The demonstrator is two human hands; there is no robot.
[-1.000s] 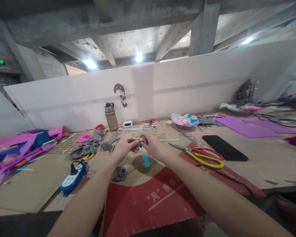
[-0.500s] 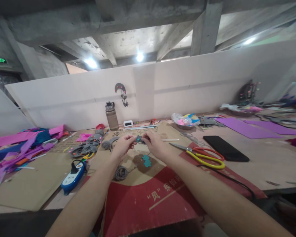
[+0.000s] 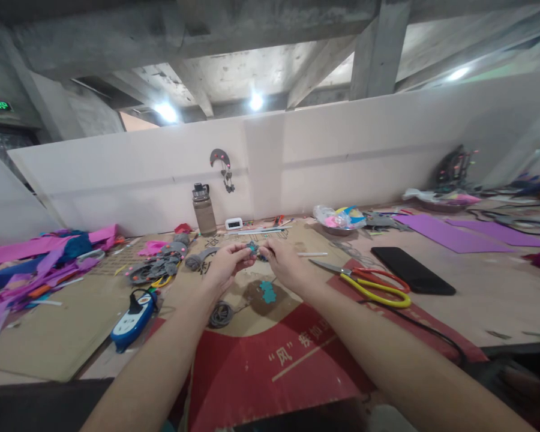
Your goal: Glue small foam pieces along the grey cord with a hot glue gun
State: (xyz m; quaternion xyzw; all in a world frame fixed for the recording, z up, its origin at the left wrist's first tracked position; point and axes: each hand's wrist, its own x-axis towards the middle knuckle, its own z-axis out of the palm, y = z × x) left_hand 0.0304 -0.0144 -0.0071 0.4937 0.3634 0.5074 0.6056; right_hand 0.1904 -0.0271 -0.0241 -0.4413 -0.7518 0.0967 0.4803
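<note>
The left hand (image 3: 227,264) has just moved in to pinch the small teal-and-grey piece (image 3: 252,246) beyond the teal cutouts (image 3: 267,291), while the right hand's (image 3: 281,261) fingertips seemingly grip its other side, so both now apparently steady it.

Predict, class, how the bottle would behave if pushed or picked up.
The bottle would probably tip if pushed high, being taller than wide. It looks fairly stiff, its sides standing straight. It may roll once down, its body looking round.
</note>
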